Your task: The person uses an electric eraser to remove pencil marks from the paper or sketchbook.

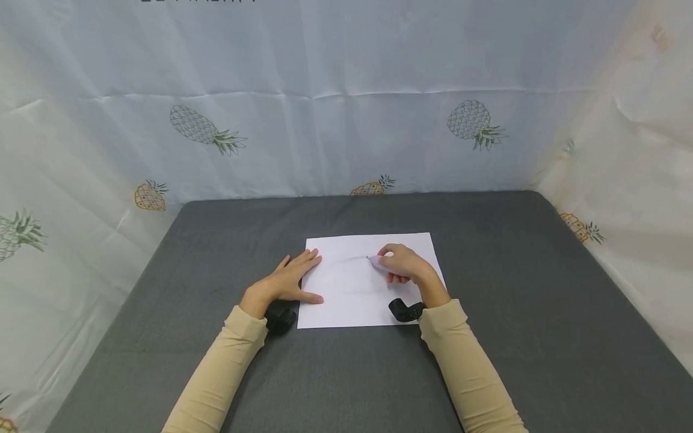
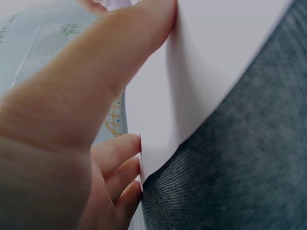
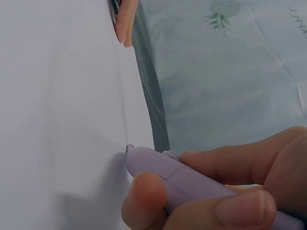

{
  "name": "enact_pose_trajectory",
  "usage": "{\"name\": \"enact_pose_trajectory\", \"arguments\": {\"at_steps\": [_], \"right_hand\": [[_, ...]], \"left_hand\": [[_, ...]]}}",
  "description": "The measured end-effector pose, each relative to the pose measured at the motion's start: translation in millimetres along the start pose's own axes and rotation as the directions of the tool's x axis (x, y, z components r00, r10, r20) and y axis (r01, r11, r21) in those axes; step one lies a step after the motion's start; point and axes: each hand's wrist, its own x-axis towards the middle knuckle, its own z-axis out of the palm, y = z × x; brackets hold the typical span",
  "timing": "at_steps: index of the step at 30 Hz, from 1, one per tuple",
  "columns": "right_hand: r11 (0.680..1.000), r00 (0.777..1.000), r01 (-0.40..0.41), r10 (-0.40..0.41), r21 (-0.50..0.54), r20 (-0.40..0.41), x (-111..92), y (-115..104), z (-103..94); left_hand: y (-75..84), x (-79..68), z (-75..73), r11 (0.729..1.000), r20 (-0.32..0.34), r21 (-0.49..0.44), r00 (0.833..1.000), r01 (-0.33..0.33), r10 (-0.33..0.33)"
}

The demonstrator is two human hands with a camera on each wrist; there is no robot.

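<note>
The right hand grips the purple tool, tip at the far half of the paper; the left hand, fingers spread, rests at its left edge. Table surrounds it.

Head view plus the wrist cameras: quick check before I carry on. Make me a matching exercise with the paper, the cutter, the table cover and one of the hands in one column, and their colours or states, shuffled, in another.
Things
1. paper sheet
2. utility cutter
3. left hand
4. table cover

Colours or states
A. dark grey, beneath everything else listed
B. fingers spread, at the sheet's left edge
C. white, lying flat in the head view
D. lavender, held in the right hand

Pairs: 1-C, 2-D, 3-B, 4-A
</note>
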Motion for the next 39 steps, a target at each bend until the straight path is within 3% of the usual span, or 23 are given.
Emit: {"name": "enact_pose_trajectory", "arguments": {"at_steps": [13, 28, 39], "right_hand": [[1.000, 1.000, -0.009, 0.009, -0.004, -0.016, 1.7, -1.4, 3.7], [0.999, 0.999, -0.011, 0.013, -0.047, 0.032, -3.6, -0.7, -3.7], [1.000, 1.000, -0.002, 0.002, 0.003, 0.004, 1.1, -0.8, 1.8]], "left_hand": [[-1.0, 1.2, 0.8, 1.000, 0.000, 0.006, 1.000, -0.001, 0.001], [-0.9, 1.7, 1.1, 1.000, -0.004, 0.017, 1.000, -0.005, 0.005], [0.9, 1.1, 0.4, 1.000, 0.000, 0.002, 1.000, -0.001, 0.001]]}}
